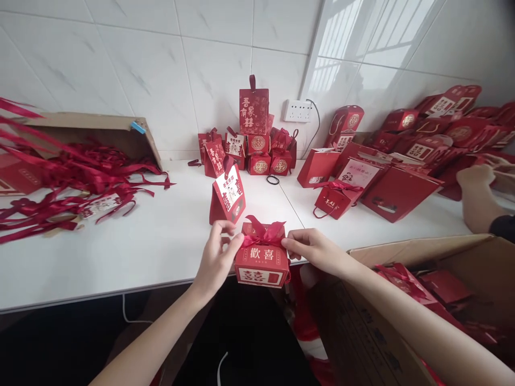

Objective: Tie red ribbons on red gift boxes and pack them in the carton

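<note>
A red gift box [261, 259] with pale Chinese characters sits at the table's front edge, jutting slightly over it. A shiny red ribbon [265, 234] is tied in a bow across its top. My left hand [216, 260] is at the box's left side, thumb and curled fingers closed at the ribbon's left end. On the other side, my right hand [316, 247] pinches the ribbon's right end. Just behind my left fingers stands a red and white gift box [230, 193] with printed figures. A dark red tassel hangs at the held box's right corner.
Loose red ribbons [108, 161] spill from a cardboard box [96, 120] at left. Finished-looking red boxes [257, 145] are stacked by the wall socket [298, 111]. Red bags [396, 190] stand at right, near another person's hand [477, 179]. An open carton [418, 244] is below my right arm.
</note>
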Demonstrator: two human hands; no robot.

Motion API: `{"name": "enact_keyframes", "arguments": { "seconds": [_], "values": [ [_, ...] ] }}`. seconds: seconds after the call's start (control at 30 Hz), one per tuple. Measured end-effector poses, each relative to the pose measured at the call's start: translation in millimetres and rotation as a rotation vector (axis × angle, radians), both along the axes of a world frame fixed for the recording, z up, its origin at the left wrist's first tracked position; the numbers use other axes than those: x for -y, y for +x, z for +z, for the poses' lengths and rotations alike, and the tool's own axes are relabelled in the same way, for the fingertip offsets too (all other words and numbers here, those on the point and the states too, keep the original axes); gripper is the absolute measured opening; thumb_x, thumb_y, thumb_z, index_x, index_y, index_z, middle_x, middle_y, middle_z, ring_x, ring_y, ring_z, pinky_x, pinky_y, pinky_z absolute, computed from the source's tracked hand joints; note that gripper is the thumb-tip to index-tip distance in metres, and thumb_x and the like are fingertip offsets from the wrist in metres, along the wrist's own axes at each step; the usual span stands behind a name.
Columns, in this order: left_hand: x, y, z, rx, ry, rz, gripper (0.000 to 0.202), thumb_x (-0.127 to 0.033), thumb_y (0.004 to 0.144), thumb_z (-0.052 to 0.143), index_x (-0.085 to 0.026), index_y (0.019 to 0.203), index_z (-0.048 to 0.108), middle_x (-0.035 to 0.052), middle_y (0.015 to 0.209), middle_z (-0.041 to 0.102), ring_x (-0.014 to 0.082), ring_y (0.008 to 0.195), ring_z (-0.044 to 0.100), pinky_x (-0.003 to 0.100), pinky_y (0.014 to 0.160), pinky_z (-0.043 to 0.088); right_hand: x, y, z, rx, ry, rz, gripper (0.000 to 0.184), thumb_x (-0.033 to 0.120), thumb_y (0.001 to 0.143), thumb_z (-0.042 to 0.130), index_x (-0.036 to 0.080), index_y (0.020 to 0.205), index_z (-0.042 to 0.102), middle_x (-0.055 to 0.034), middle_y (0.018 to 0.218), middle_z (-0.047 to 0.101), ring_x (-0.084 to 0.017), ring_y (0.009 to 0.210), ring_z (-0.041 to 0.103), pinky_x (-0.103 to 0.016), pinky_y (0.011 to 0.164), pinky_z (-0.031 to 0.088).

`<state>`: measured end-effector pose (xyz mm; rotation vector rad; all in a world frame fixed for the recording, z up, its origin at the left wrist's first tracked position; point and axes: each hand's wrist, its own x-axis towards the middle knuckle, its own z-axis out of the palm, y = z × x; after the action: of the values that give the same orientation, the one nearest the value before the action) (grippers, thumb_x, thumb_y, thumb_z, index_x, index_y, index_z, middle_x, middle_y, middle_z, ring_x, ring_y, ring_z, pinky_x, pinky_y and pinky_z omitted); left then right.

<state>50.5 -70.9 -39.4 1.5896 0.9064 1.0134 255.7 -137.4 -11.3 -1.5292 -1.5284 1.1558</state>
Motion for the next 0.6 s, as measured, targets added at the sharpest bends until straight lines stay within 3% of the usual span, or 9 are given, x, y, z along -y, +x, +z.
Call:
{"name": "enact_keyframes", "arguments": {
  "seconds": [0.07,0.13,0.27,0.4,0.6],
  "values": [
    [-3,-6,1.5,-0.092,-0.046,-0.019,0.03,-0.046,0.081,0.053,-0.019,0.07,0.044,-0.003,0.068,0.047,0.0102,0.059,0.046,0.021,0.053,0.038,-3,1,-0.3,-0.077,-0.018,0.025,0.049,0.065,0.072,0.055,0.018,0.06,0.049,0.0014,0.061,0.047,-0.011,0.059,0.042,-0.026,0.059,0.035],
    [-4,-10,4.1,-0.18,-0.097,-0.117,0.041,-0.051,0.082,0.049,-0.019,0.06,0.035,-0.0038,0.059,0.039,0.0096,0.055,0.039,0.021,0.05,0.032,-5,2,-2.0,-0.142,-0.039,0.032,0.049,0.064,0.071,0.058,0.017,0.061,0.05,0.0007,0.062,0.049,-0.012,0.061,0.045,-0.026,0.062,0.038],
    [-5,-11,4.7,-0.203,-0.095,-0.136,0.042,-0.051,0.082,0.05,-0.019,0.059,0.035,-0.0044,0.056,0.037,0.0093,0.053,0.036,0.022,0.049,0.028,-9,3,-8.1,-0.199,-0.051,0.008,0.048,0.064,0.069,0.062,0.017,0.061,0.052,0.0007,0.063,0.051,-0.012,0.062,0.046,-0.027,0.064,0.04],
    [-9,-9,-4.1,-0.162,-0.058,-0.151,0.038,-0.046,0.082,0.051,-0.019,0.06,0.035,-0.0053,0.056,0.036,0.0083,0.05,0.033,0.02,0.047,0.028,-12,6,-16.2,-0.242,-0.035,0.008,0.044,0.058,0.072,0.062,0.017,0.06,0.052,0.0018,0.061,0.049,-0.011,0.06,0.043,-0.025,0.062,0.038],
    [-11,-8,-11.1,-0.12,-0.03,-0.19,0.037,-0.043,0.084,0.048,-0.02,0.06,0.031,-0.0065,0.055,0.031,0.0071,0.048,0.028,0.019,0.045,0.026,-15,7,-25.6,-0.538,-0.093,0.064,0.039,0.046,0.069,0.068,0.017,0.053,0.046,0.0038,0.056,0.044,-0.009,0.056,0.04,-0.025,0.06,0.035]
  ]
}}
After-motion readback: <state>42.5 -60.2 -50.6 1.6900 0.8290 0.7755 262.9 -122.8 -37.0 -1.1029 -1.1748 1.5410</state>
